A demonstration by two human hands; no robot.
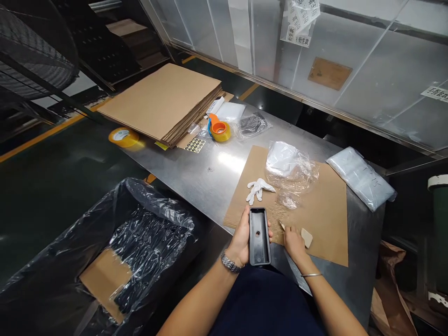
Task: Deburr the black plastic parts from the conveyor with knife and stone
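Observation:
My left hand [241, 239] is wrapped round a long black tray-like part [258, 252], its hollow side facing up with a small hole in the middle. Over the cardboard sheet [329, 224], my right hand [294, 241] is closed on a small knife-like tool [282, 225] whose thin tip points up and left. A cream-coloured block [306, 238] lies just right of that hand. White gloves [259, 189] rest on the cardboard beyond the black part, beside crumpled clear plastic bags [290, 175].
Stacked cardboard [164, 102] and a tape dispenser [220, 129] occupy the metal table's [182, 172] far left. A plastic-wrapped pack [362, 178] lies at right. A bin lined with black plastic [147, 196] stands at lower left.

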